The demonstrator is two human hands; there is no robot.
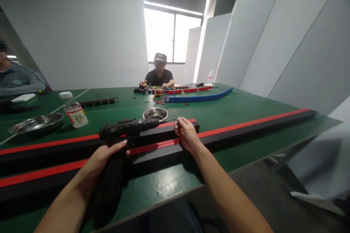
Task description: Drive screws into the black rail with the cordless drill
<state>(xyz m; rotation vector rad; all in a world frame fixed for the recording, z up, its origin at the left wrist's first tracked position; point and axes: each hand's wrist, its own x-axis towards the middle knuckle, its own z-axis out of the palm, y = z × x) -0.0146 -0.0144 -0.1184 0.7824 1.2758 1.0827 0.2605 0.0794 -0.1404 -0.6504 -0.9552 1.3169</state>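
My left hand (pixel 105 154) is wrapped round the grip of a black cordless drill (pixel 129 128), which lies sideways with its long thin bit (pixel 167 120) pointing right. At the bit's tip, the fingertips of my right hand (pixel 187 133) are pinched together. Whatever they hold is too small to name. Beneath both hands run two long black bars with red tops, a nearer bar (pixel 155 153) and a farther bar (pixel 82 149). Just behind the drill's chuck sits a small metal bowl (pixel 155 110) with small dark pieces in it.
On the green table (pixel 169 185) a metal plate (pixel 38 123) and a labelled plastic bottle (pixel 76 111) stand at left. A blue strip (pixel 199 97) and coloured wires (pixel 158 96) lie farther back. One person (pixel 160 74) sits opposite, another person (pixel 19 78) at far left.
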